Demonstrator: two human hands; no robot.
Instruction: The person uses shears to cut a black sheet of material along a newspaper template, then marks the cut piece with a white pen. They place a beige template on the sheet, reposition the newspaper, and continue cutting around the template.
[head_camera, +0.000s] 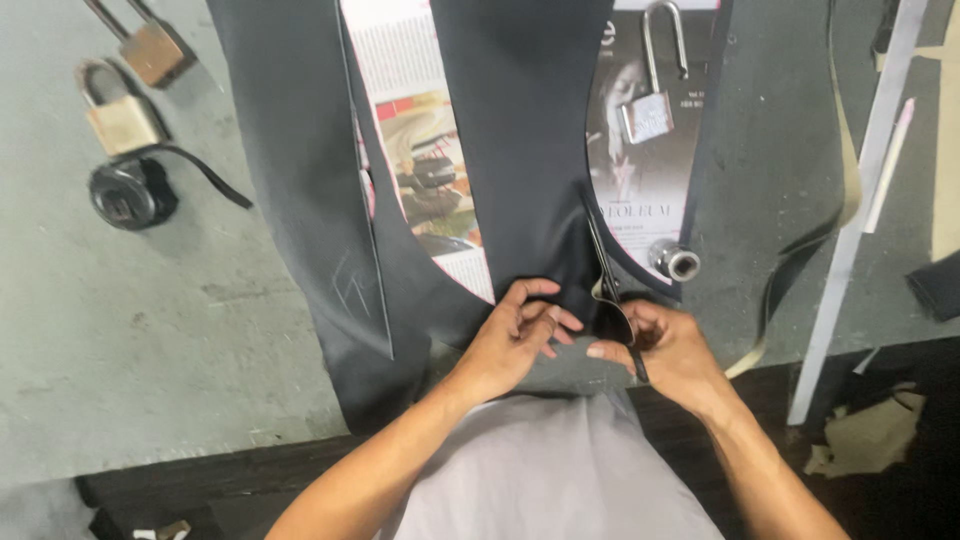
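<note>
Here, the right hand (672, 350) is closed around the handles of a pair of scissors (608, 275), whose dark blades point up the frame along the edge of the dark fabric (520, 150) just right of centre. The left hand (515, 335) sits at the lower centre, fingers curled narrow and pinching the fabric's near edge right beside the scissors. The fabric runs from the top of the frame down to the hands, lying over printed paper sheets (420, 130).

To cut well, I would judge that the left fingers should keep the cloth flat and lightly taut, staying clear of the blades, while the scissors follow the edge in long, steady strokes with the lower blade gliding on the table (120, 330).

A silver padlock (652, 105) rests on the paper at upper right and a small round metal weight (678, 262) lies just right of the blades; both appear to hold the layers down. Two brass padlocks (125, 90) and a black round object (128, 192) lie at upper left, well apart.
</note>
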